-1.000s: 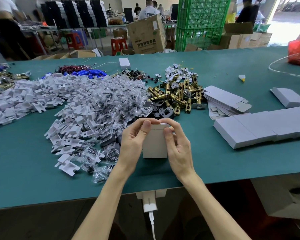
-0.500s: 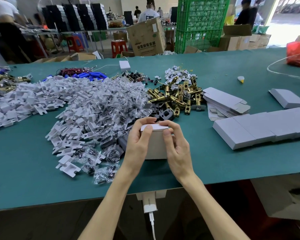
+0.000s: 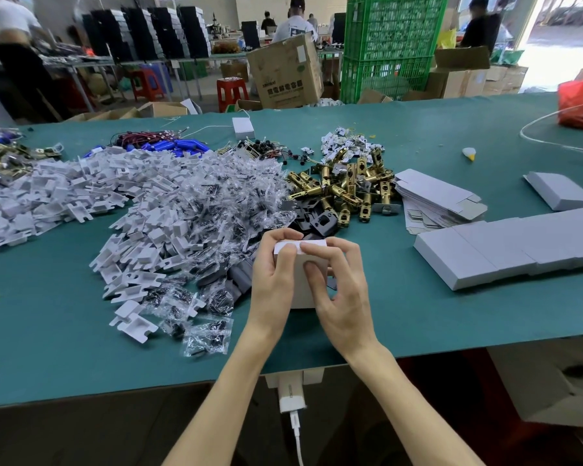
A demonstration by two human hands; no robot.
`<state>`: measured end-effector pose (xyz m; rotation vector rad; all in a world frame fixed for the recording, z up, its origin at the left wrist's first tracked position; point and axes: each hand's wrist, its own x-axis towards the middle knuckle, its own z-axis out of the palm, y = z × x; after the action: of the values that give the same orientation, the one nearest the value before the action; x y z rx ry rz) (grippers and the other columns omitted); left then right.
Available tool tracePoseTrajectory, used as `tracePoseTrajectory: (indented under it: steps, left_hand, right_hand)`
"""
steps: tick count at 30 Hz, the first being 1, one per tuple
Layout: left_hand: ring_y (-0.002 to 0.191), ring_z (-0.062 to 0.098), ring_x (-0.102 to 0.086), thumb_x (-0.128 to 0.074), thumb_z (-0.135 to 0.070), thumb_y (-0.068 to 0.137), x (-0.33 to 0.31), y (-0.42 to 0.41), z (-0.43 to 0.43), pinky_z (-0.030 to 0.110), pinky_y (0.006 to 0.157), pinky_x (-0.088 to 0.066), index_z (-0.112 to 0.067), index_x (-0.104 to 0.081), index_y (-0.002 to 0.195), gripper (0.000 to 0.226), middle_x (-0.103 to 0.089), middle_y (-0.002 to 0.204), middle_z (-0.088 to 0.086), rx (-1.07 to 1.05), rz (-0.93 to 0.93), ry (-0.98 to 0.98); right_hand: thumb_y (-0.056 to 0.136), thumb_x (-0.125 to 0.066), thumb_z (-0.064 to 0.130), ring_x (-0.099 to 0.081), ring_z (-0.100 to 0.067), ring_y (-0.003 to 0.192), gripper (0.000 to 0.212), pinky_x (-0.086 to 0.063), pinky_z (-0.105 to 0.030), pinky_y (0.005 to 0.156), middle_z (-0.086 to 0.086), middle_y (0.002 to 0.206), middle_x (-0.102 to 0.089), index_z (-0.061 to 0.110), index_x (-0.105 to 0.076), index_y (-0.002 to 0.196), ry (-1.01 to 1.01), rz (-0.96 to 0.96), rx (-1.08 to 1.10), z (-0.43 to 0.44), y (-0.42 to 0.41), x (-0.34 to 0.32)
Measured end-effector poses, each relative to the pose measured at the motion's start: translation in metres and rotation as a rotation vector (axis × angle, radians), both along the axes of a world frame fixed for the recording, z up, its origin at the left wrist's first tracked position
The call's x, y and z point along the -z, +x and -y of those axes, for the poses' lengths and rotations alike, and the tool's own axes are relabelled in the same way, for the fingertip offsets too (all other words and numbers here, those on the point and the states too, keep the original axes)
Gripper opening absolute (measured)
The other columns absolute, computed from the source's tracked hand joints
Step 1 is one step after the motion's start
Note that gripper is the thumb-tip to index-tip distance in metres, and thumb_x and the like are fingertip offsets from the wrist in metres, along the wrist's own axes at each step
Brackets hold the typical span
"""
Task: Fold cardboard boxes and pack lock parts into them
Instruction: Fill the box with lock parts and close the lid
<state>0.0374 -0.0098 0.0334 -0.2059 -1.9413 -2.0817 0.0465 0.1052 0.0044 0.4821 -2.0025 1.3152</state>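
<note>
Two hands hold a small white box (image 3: 303, 287) upright on the green surface (image 3: 64, 348), near the middle: left hand (image 3: 274, 284) grips its left side, right hand (image 3: 339, 290) fingers (image 3: 313, 250) press the top flap. Brass latches (image 3: 347, 190) lie beyond.

A small white box (image 3: 302, 280) stands upright on the green table (image 3: 48, 348), held between both hands. The left hand (image 3: 272, 284) wraps its left side, thumb on the top flap; the right hand (image 3: 342, 290) covers its front, fingers pressing the flap. Just left lies a heap of white plastic inserts (image 3: 81, 196) and clear screw bags (image 3: 206, 334). Behind the box sit brass latches (image 3: 347, 190). To the right are flat box blanks (image 3: 435, 200) and a row of closed boxes (image 3: 505, 250).
</note>
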Motion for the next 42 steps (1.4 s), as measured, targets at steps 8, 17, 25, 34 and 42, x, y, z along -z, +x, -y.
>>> tracePoseTrajectory:
  steps: [8, 17, 25, 34, 42]
  left_hand:
    - [0.078, 0.005, -0.064, -0.041, -0.036, 0.099, 0.001, 0.004, 0.001, 0.022, 0.059, -0.052, -0.016, -0.059, 0.109, 0.029, -0.066, 0.098, 0.001, 0.046, 0.037, 0.039]
    - [0.083, 0.01, -0.067, -0.043, -0.04, 0.1, 0.003, 0.001, 0.005, 0.027, 0.063, -0.055, -0.021, -0.06, 0.11, 0.028, -0.069, 0.1, -0.001, 0.086, 0.06, 0.031]
    - [0.082, 0.005, -0.064, -0.04, -0.054, 0.101, 0.009, 0.005, 0.01, 0.022, 0.065, -0.054, -0.026, -0.062, 0.112, 0.037, -0.07, 0.094, -0.011, 0.115, 0.121, 0.029]
    - [0.096, 0.01, -0.069, -0.037, -0.055, 0.107, 0.013, 0.004, 0.01, 0.024, 0.077, -0.056, -0.022, -0.061, 0.125, 0.044, -0.073, 0.111, -0.004, 0.132, 0.119, 0.028]
    - [0.11, 0.017, -0.07, -0.062, -0.019, 0.104, 0.025, 0.002, 0.018, 0.029, 0.084, -0.059, -0.022, -0.059, 0.132, 0.028, -0.073, 0.12, 0.004, 0.062, 0.15, 0.087]
  right_hand:
    - [0.104, -0.058, 0.021, -0.058, -0.007, 0.11, 0.035, -0.055, -0.022, 0.08, 0.002, 0.127, -0.052, 0.028, -0.054, 0.138, -0.027, 0.076, -0.034, 0.0, -0.001, 0.003]
    - [0.103, -0.057, 0.038, -0.063, -0.016, 0.103, 0.048, -0.056, -0.024, 0.079, 0.008, 0.12, -0.056, 0.026, -0.04, 0.147, -0.132, 0.271, -0.066, 0.0, -0.003, 0.005]
    - [0.102, -0.054, 0.044, -0.061, -0.011, 0.108, 0.045, -0.057, -0.027, 0.081, 0.007, 0.122, -0.059, 0.023, -0.045, 0.141, -0.119, 0.312, -0.044, 0.001, -0.004, 0.006]
    - [0.1, -0.056, 0.047, -0.061, -0.006, 0.101, 0.044, -0.055, -0.02, 0.078, 0.014, 0.113, -0.059, 0.026, -0.047, 0.138, -0.144, 0.322, -0.032, 0.001, -0.005, 0.002]
    - [0.103, -0.057, 0.013, -0.047, -0.003, 0.125, 0.065, -0.048, -0.012, 0.096, 0.004, 0.143, -0.036, 0.03, -0.028, 0.159, 0.021, 0.15, -0.004, 0.004, -0.004, 0.004]
